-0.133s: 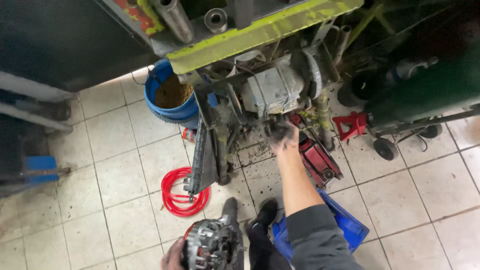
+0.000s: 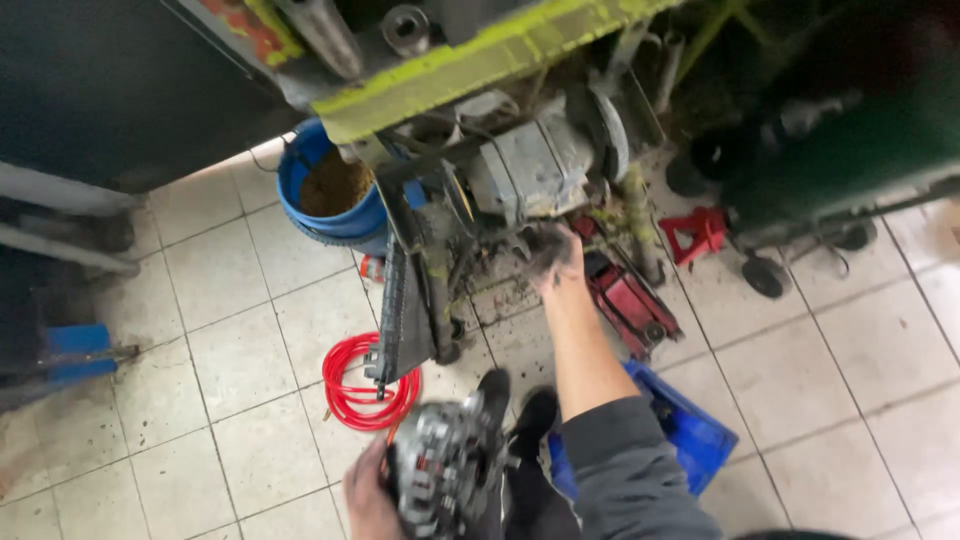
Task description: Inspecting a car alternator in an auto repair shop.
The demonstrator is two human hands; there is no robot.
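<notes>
While gripped left: ribbed metal alternator, round.

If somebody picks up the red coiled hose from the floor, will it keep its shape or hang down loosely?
The red coiled hose would probably sag and loosen, since its thin loops lie slack on the tiled floor. It looks light for its size. One loose end seems to stick out, so it may trail or catch.

Dim, even indoor light; dark upper corners; motion blur at bottom centre
</notes>
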